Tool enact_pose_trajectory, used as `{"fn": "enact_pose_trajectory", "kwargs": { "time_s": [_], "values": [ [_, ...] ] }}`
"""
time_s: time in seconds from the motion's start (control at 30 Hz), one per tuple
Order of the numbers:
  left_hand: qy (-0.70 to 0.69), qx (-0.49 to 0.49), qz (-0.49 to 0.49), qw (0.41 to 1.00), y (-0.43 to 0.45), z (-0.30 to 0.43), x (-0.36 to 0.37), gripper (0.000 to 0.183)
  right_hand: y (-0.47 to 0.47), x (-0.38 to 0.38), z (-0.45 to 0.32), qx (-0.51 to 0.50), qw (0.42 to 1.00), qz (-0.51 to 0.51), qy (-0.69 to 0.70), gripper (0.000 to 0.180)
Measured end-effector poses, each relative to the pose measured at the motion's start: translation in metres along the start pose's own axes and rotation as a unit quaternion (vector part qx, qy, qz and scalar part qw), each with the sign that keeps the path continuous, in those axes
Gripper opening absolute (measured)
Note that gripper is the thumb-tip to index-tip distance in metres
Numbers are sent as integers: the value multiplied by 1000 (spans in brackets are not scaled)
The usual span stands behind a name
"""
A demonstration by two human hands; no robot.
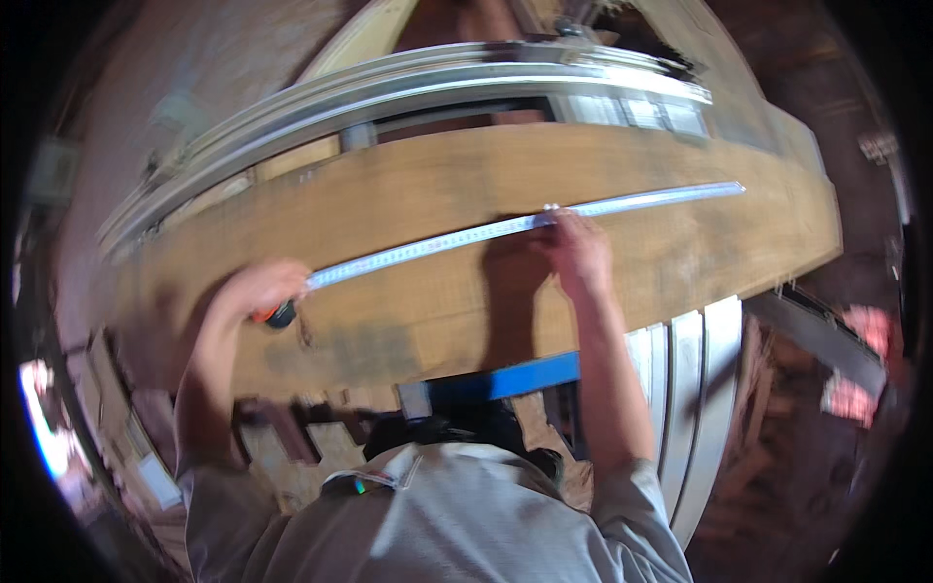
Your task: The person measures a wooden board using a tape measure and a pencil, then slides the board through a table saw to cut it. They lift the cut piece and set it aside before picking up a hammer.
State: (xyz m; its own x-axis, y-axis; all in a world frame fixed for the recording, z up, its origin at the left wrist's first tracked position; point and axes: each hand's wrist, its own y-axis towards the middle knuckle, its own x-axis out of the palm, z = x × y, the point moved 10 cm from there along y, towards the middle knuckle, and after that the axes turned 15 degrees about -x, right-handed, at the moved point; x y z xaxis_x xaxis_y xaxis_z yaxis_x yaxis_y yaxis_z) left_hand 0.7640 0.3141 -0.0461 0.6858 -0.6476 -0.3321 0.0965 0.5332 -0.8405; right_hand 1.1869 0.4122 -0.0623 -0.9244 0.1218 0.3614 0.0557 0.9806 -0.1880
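A tape measure blade (pixel 437 245) is drawn out over a broad wooden board (pixel 437 306), slanting up to the right, its free end on the right part of the board. My left hand (pixel 273 286) is closed around the black and orange tape measure case (pixel 280 314), which shows below my fingers. Farther right, my right hand (pixel 579 244) pinches the blade partway along, fingertips at its upper edge. A dark shadow of my right arm falls on the board beside it. The picture is somewhat blurred.
Long metal rails (pixel 437 73) run behind the board's far edge. Pale slats (pixel 685 408) and a blue bar (pixel 536 374) lie at its near edge. A dark metal beam (pixel 824 339) juts out at the right, near red-and-white objects (pixel 849 397).
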Motion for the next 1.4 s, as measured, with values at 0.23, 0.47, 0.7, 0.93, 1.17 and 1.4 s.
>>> {"fn": "enact_pose_trajectory", "kwargs": {
  "time_s": [0.23,0.47,0.7,0.93,1.17,1.4],
  "values": [
    [3,19,194,981,25,24,-76,17,59,24,7,-5,1000,15,9,16],
    [38,-3,315,948,37,14,-118,19,88,45,24,15,1000,27,-2,18],
    [50,-62,336,939,42,9,-127,26,99,59,26,19,999,32,-27,16],
    [80,-94,306,944,56,3,-131,25,105,63,25,21,999,18,-31,17],
    [102,-98,309,941,59,-1,-136,25,108,75,25,25,999,4,-41,18],
    [-56,-96,248,962,58,-33,-146,19,92,113,45,41,999,16,-5,20]
  ]
}}
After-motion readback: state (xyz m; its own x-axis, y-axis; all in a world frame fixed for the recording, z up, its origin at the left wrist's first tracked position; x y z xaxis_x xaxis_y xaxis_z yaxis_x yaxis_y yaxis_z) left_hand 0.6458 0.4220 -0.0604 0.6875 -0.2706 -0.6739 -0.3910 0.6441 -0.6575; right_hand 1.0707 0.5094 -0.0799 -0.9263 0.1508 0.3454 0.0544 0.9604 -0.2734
